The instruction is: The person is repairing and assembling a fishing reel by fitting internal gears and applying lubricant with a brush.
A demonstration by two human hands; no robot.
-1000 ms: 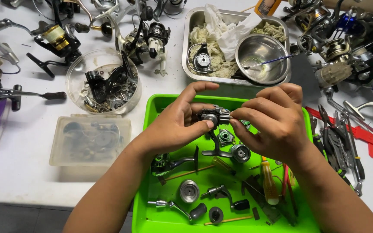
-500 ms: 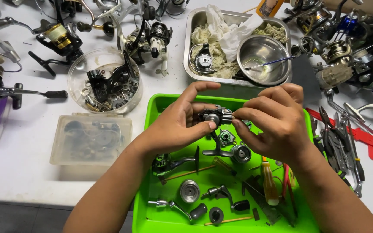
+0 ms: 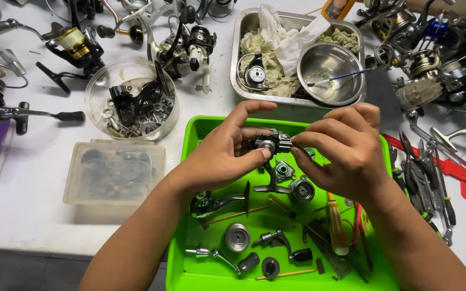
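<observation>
Pinching a small grey reel part (image 3: 272,143) between thumb and fingers, the left hand (image 3: 227,153) steadies it above the green tray (image 3: 190,253), likely so loose bits drop inside, while the right hand (image 3: 343,151) closes its fingertips on the part's other end. Beneath lie a spool (image 3: 238,237), handles and a screwdriver (image 3: 336,229). Reels, a round tub of parts (image 3: 130,102) and a metal pan (image 3: 244,81) crowd the table (image 3: 33,178).

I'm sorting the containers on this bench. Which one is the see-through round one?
The clear round tub left of the metal tray, full of small dark reel parts. The lidded plastic box below it is rectangular; the steel bowl is not see-through.
</observation>
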